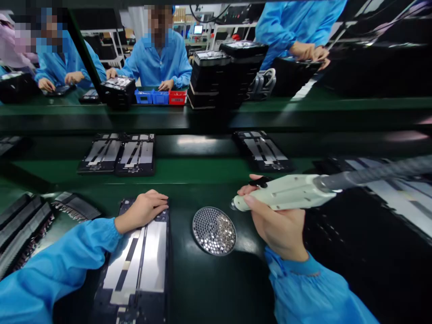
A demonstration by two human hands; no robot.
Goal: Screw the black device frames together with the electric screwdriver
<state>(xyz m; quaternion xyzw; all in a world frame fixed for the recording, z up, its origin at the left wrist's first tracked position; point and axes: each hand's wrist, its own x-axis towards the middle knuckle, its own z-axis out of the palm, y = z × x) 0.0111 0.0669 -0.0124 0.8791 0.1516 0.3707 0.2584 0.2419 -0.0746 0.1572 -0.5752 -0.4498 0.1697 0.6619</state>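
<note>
Head view, sole view.

Item: tablet-like unit (153, 256), casing open, pale metallic panels showing. Location: near left on the green bench, long side running near to far.

Item: left hand (145, 209), laid across the unit's far end, fingers close together and pointing right. Whether the fingertips clasp the edge or only press down, cannot tell.

Item: right hand (281, 227), wrapped around a pale green tool (290, 194), thumb and fingers closed on its body. Narrow tip faces left, beside the far right rim of the plate below; ribbed grey hose (378, 173) leads off right.

Item: round plate (214, 231), full of holes, between the hands. Small shiny pieces (222, 234) gather toward its right and near part.

Item: dark strips (29, 234), fringed edges, left of the unit.

Item: two further open units (135, 155), side by side, far left; single open unit (263, 150), far right.

Hazards, by judgement: a low sweep of the tool could catch the rim and scatter the pieces. Drag from the hose could pull the tip off line. Light pressure from the left hand could let the unit slide. A loose piece falling on the exposed panels could lodge or scratch.
</note>
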